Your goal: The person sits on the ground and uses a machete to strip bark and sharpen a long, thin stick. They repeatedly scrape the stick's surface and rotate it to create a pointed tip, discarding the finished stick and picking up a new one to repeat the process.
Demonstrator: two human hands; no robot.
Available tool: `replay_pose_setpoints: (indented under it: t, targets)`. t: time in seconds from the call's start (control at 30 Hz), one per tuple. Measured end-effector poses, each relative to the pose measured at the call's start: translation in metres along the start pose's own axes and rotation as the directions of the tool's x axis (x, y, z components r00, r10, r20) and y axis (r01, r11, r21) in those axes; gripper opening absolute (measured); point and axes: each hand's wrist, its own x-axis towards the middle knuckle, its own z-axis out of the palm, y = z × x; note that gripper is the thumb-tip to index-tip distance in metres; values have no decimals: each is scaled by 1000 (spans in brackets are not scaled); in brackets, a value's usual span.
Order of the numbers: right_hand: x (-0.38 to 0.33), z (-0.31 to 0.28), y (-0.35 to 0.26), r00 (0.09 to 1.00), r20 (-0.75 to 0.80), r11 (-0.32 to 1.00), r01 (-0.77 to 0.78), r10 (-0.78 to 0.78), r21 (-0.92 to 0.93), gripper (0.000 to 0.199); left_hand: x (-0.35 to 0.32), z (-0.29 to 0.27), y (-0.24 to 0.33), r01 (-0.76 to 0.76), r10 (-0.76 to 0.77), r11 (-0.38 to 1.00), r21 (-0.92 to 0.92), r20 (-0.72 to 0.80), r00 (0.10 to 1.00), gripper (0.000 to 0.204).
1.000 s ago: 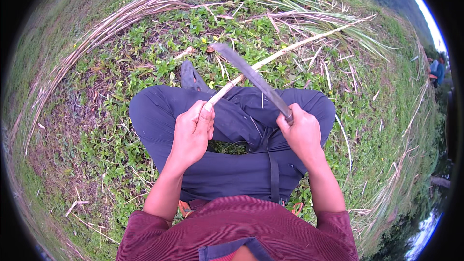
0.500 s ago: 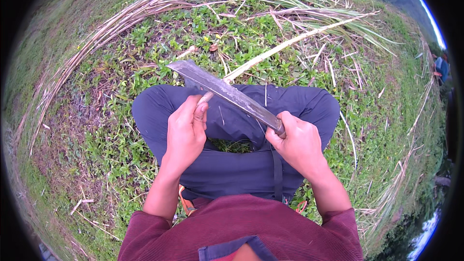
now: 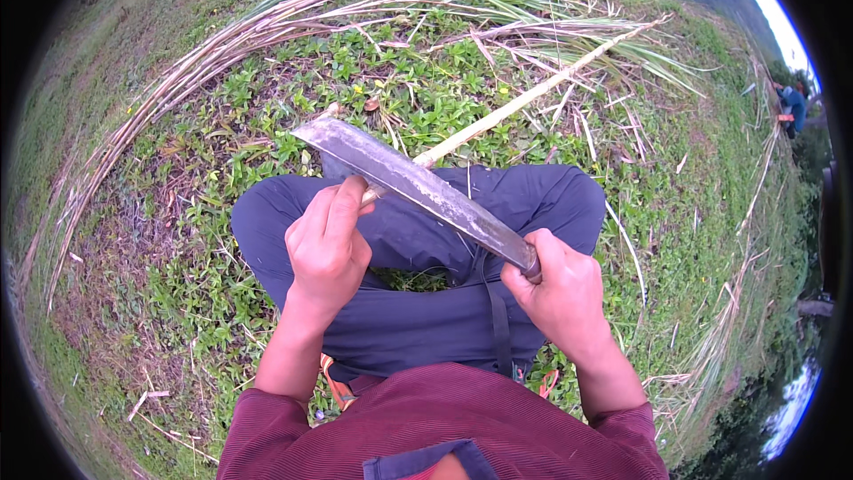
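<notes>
Knife drawn in close to the holding hand

A second ago the knife crossed the pale stalk farther out, seen nearly edge-on; now its broad face lies across the stalk just beside the left hand. That puts the work, I'd judge, at the near end. The left fingers are closed around that end; the right hand is wrapped tight on the handle. The stalk slants over the crossed legs, its far end by the right-hand edge of the grass heap. Whether blade touches stalk, I can't tell.
</notes>
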Motion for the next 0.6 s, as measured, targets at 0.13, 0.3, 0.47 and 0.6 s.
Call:
replay_pose_setpoints:
  t: [0.13, 0.3, 0.47, 0.6]
  targets:
    - [42, 10, 61, 942, -64, 943, -332, 331, -15, 25, -4, -5, -6, 9, -9, 1000, 17, 48, 999, 43]
    - [49, 13, 92, 942, -97, 934, -333, 322, -133, 31, -21, 0, -11, 68, -68, 998, -8, 55, 996, 43]
    - [43, 4, 91, 990, 30, 965, -128, 138, -229, 29, -26, -11, -17, -3, -2, 998, 69, 74, 997, 45]
    - [70, -8, 155, 937, 23, 881, -320, 350, -347, 33, -30, -9, -21, -22, 13, 998, 67, 128, 992, 43]
